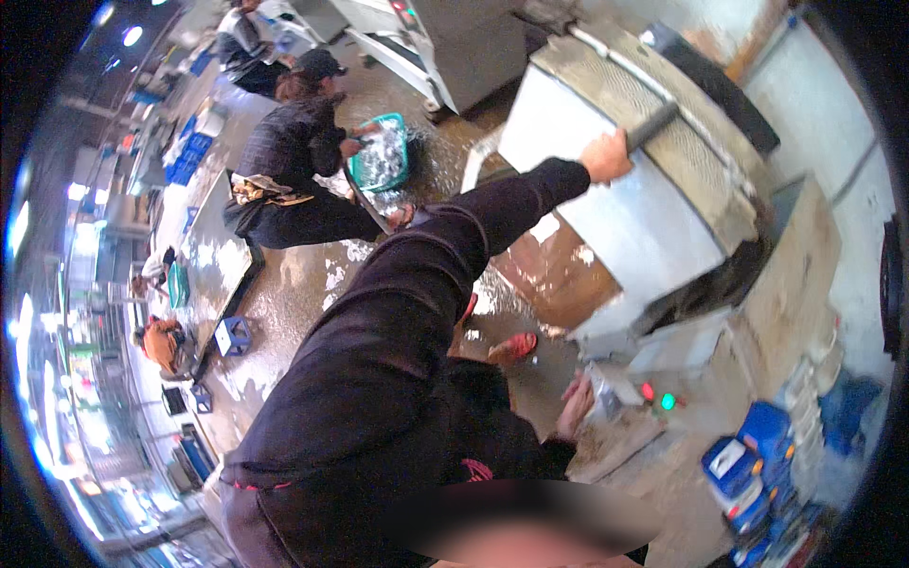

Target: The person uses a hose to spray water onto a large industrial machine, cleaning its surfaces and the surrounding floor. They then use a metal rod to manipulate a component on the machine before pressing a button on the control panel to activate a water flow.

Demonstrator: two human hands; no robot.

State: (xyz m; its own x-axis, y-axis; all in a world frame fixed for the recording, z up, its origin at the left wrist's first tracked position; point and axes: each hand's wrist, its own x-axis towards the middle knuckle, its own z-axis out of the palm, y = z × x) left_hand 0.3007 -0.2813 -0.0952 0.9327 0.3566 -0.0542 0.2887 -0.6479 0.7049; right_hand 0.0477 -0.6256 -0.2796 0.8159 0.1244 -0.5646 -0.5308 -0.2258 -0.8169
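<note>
My left arm, in a dark sleeve, reaches up and across to a large machine with a white front panel point(559, 133). My left hand point(606, 157) is closed around a grey bar-shaped handle point(655, 126) over the machine's ribbed, tan top point(606, 80). Lower down, close to my body, my right hand point(574, 407) has its fingers loosely stretched out. Beside it is a crumpled, translucent plastic-like piece point(614, 393); contact between them is unclear. Just right of that, a red light point(648, 390) and a green light point(668, 401) glow on a control box.
A person in dark clothes point(294, 142) bends over a teal basket point(381, 156) of shiny, pale contents at upper left. Blue and white containers point(748, 464) stand at lower right. The floor point(294, 322) is wet. Other people and blue crates point(191, 156) are farther left.
</note>
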